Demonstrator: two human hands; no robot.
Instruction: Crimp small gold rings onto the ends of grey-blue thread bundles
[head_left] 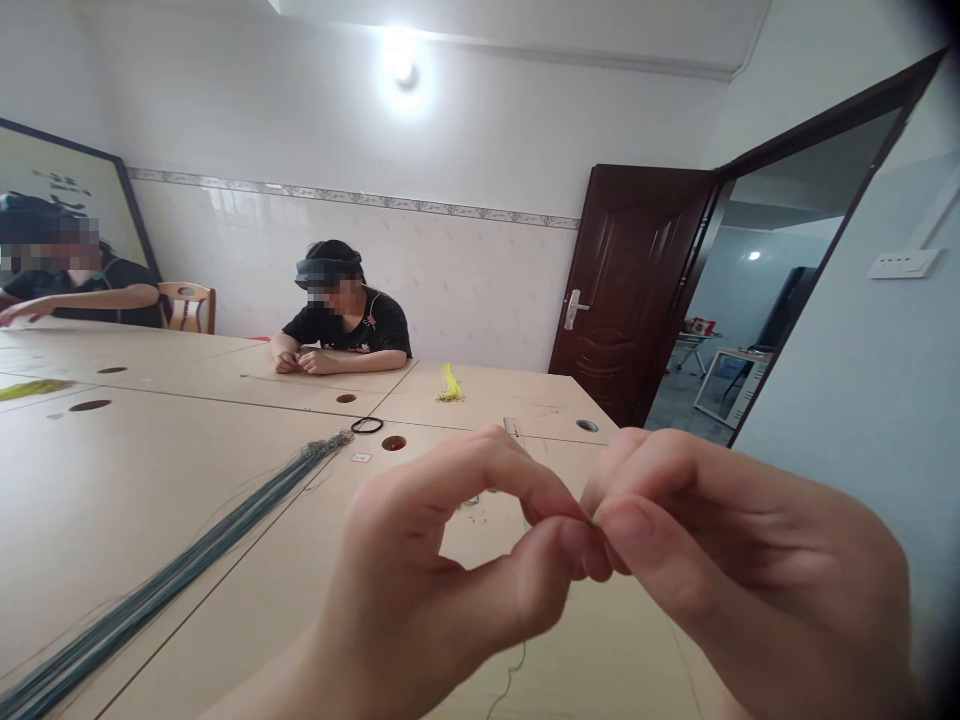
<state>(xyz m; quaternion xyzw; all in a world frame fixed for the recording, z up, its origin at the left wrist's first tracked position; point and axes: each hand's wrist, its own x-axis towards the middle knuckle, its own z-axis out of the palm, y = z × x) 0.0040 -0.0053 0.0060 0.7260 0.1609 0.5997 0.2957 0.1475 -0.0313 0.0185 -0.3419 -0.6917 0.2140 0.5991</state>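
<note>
My left hand (465, 560) and my right hand (735, 560) meet above the table, fingertips pinched together and touching. A tiny dark greenish bit shows between the fingertips, and a thin dark thread (514, 675) hangs below my left hand. The fingers largely hide what is pinched. To the left, a long bundle of grey-green threads (217, 535) lies diagonally across the table (247, 630), its tangled end near a black ring (367, 425).
A person (352, 310) sits across the table, another person (90, 280) at the far left. Yellow-green strands (450, 385) lie at the far side, more yellow strands (34, 389) at the left. Round holes (394, 443) pierce the tabletop. A brown door (630, 290) stands beyond.
</note>
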